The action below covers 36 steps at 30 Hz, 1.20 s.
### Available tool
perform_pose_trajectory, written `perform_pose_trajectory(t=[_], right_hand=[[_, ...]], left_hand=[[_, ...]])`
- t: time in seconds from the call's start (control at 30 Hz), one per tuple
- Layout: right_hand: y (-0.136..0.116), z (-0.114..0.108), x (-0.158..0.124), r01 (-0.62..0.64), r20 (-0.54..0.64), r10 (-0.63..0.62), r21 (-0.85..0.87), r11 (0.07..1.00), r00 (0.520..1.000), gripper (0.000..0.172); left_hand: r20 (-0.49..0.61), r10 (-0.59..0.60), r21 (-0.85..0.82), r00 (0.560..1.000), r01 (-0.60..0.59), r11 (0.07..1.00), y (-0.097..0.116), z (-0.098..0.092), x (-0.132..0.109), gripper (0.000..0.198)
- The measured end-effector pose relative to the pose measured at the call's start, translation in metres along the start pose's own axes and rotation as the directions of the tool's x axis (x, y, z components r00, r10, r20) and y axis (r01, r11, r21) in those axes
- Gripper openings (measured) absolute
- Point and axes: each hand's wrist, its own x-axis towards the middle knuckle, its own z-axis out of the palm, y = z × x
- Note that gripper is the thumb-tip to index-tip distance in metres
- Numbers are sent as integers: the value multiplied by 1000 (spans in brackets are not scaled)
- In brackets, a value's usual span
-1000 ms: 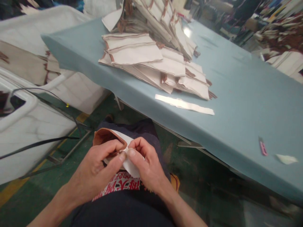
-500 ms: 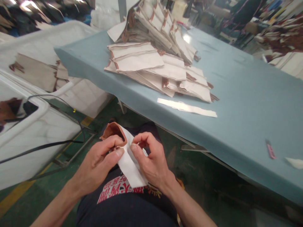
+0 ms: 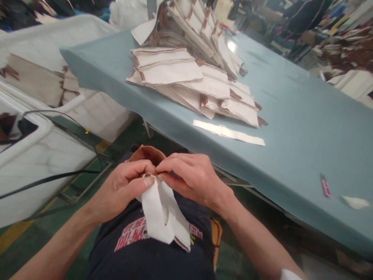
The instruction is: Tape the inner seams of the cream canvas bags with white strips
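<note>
A white cloth piece (image 3: 160, 214) with a brown inner part (image 3: 147, 153) is held above my lap. My left hand (image 3: 125, 186) pinches its upper edge between thumb and fingers. Close beside it, my right hand (image 3: 189, 177) is closed on the same edge, its fingertips touching the brown part. The white part hangs down from both hands in two flaps, over a dark garment with red and white print.
On the blue table (image 3: 291, 155) lie stacked white cloth pieces (image 3: 180, 77) with brown edges, a white strip (image 3: 229, 133), a pink tool (image 3: 325, 186) and a white scrap (image 3: 355, 202). White bins (image 3: 43, 167) with cloth stand at left. A black cable (image 3: 52, 181) crosses there.
My right hand has moved from the white side of the cloth to its upper brown edge, next to my left fingers. The white part now hangs lower and more spread out.
</note>
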Motion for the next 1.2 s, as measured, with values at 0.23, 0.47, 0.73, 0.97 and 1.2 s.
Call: perform_pose_trajectory(t=[0.23, 0.47, 0.73, 0.97, 1.2], right_hand=[[-8, -11, 0, -44, 90, 67, -233, 971, 994, 39], [-11, -11, 0, 67, 244, 48, -442, 894, 969, 42], [-7, 0, 0, 38, 153, 35, -452, 891, 988, 38], [-5, 5, -5, -144, 56, 170, -316, 938, 984, 26], [-8, 2, -7, -123, 87, 173, -410, 904, 981, 23]], left_hand=[[10, -27, 27, 1000, 27, 999, -3, 4, 3, 36], [-1, -20, 60, 1000, 20, 998, 0, 10, 3, 38], [-40, -13, 13, 999, 13, 1000, -13, 19, 1, 39], [-68, -25, 32, 997, 27, 999, -18, 25, 1, 40], [-41, 11, 82, 999, -7, 997, 1, 29, 2, 37]])
